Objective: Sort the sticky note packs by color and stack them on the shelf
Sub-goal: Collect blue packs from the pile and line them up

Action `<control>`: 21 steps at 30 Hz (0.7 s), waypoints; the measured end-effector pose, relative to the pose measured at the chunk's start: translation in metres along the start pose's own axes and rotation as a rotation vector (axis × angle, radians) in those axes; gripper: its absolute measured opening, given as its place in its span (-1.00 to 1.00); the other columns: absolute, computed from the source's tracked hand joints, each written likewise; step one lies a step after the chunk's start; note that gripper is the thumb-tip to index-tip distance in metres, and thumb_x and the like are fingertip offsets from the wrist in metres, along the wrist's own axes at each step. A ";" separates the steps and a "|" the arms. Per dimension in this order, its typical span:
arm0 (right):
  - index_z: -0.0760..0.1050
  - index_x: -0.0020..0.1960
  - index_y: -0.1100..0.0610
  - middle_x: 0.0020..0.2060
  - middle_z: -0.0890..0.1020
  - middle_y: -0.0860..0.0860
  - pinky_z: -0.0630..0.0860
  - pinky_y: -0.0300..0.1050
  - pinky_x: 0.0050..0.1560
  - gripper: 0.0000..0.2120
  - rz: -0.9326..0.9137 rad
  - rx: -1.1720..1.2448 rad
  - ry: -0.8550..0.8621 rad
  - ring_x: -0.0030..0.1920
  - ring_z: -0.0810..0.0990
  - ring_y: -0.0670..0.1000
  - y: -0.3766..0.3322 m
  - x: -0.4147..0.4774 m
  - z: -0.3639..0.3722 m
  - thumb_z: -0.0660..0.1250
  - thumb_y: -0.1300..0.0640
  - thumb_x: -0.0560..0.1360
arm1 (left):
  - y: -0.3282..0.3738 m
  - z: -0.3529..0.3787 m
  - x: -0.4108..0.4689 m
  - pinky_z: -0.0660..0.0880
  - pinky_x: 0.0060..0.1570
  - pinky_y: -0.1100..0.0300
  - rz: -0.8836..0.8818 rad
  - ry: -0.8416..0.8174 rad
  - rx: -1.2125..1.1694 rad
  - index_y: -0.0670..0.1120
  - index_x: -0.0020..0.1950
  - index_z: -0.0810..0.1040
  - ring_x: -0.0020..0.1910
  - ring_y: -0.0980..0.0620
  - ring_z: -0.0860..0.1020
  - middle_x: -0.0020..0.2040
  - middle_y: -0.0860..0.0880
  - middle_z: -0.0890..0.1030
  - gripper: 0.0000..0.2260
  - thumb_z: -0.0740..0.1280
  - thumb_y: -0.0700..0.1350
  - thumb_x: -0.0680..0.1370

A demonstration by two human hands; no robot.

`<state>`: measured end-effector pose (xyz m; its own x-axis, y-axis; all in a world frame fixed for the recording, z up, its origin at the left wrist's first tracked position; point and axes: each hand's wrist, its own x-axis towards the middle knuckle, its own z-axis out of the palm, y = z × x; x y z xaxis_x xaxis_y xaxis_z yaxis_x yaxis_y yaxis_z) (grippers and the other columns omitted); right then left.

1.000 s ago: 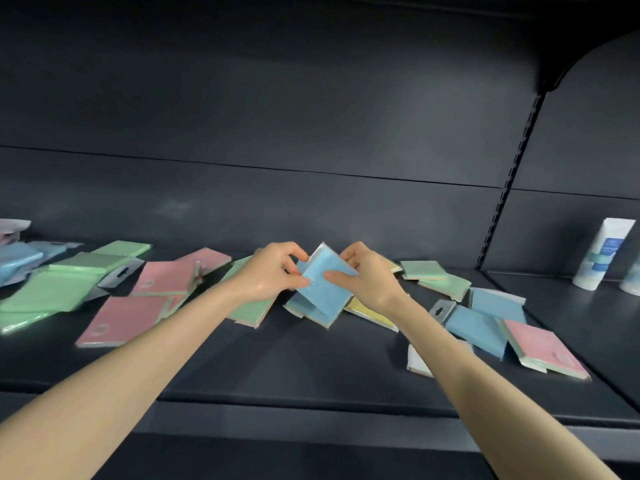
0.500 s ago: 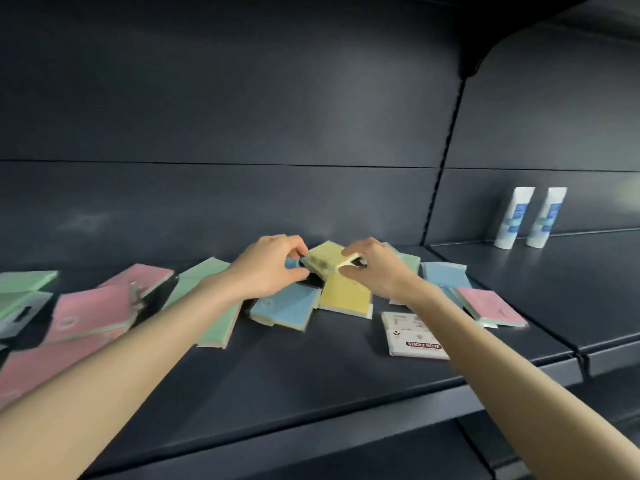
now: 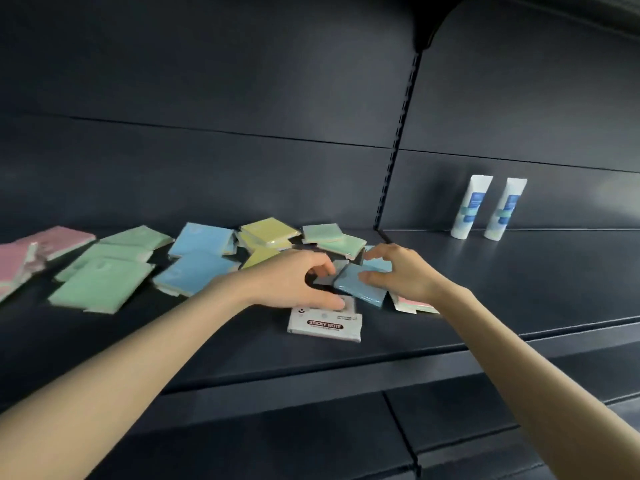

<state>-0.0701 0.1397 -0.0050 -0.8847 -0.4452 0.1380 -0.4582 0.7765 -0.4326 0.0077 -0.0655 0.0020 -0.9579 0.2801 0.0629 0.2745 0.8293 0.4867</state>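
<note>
Both hands grasp one blue pack [image 3: 360,285]: left hand [image 3: 294,284] at its left corner, right hand [image 3: 398,275] on top. Just below lies a white pack [image 3: 325,325]; yellow packs [image 3: 266,233] sit behind.

Pink packs [image 3: 52,242], green packs [image 3: 100,284], blue packs [image 3: 201,237], yellow packs [image 3: 270,230], dark shelf [image 3: 519,289].

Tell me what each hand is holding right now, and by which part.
Both hands are on one blue sticky note pack: the right hand at its right edge, the left hand at its left corner. A full grip cannot be told; the pack looks barely lifted.
</note>
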 end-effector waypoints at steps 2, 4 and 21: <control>0.49 0.24 0.12 0.15 0.52 -0.05 0.24 -0.35 -0.03 -0.62 -0.037 0.026 -0.028 0.19 0.44 -0.05 0.010 -0.003 -0.001 0.40 0.03 0.47 | 0.008 0.010 -0.003 0.34 0.18 0.31 -0.042 -0.049 -0.011 0.08 0.30 0.44 0.21 0.23 0.41 0.19 0.22 0.45 -0.45 0.43 0.23 0.38; 0.49 0.23 0.13 0.15 0.55 -0.01 0.32 -0.26 0.04 -0.58 -0.052 0.038 -0.057 0.15 0.47 -0.05 0.017 -0.003 0.001 0.42 -0.03 0.44 | 0.015 0.018 -0.007 0.35 0.14 0.30 -0.092 -0.079 -0.011 0.12 0.31 0.41 0.19 0.24 0.41 0.17 0.25 0.42 -0.43 0.45 0.24 0.36; 0.46 0.22 0.09 0.09 0.52 0.00 0.34 -0.04 0.23 -0.37 -0.045 0.105 -0.128 0.23 0.40 0.09 0.024 0.010 0.017 0.46 -0.24 0.30 | 0.027 0.042 -0.036 0.36 0.04 0.36 -0.184 0.171 -0.090 0.19 0.11 0.58 0.06 0.29 0.45 0.07 0.22 0.49 -0.73 0.41 0.17 0.43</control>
<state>-0.0884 0.1465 -0.0297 -0.8422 -0.5370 0.0477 -0.4798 0.7062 -0.5206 0.0530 -0.0329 -0.0232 -0.9934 0.0368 0.1085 0.0932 0.8101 0.5789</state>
